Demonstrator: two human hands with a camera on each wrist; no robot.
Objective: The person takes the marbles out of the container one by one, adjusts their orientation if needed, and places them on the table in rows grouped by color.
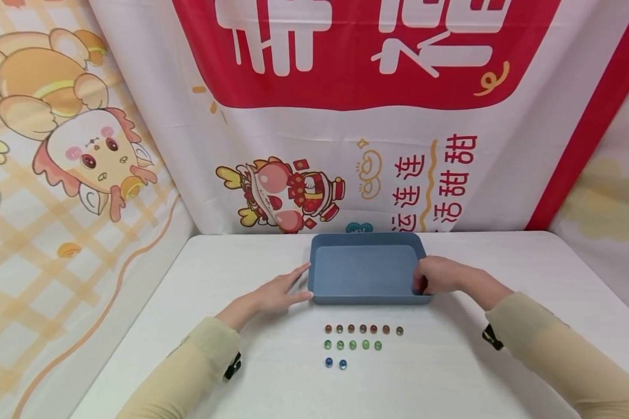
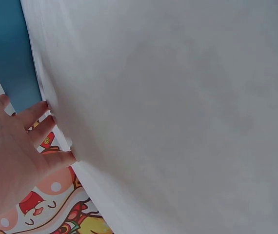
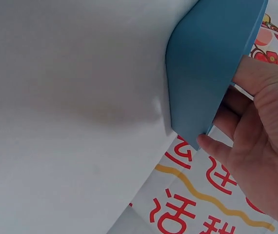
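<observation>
A blue-grey rectangular tray lies on the white table by the back wall. My left hand is at its left side, fingers spread and fingertips at the outer wall; in the left wrist view the left hand shows its fingers extended. My right hand reaches over the right rim into the front right corner. In the right wrist view the right hand bends its fingers over the rim of the tray. Its fingertips are hidden, so whether they hold anything cannot be seen.
Glass marbles lie in three rows before the tray: several reddish-brown marbles, several green marbles, and two blue ones, including a blue marble. A printed cloth hangs behind the table, with patterned cloth at both sides.
</observation>
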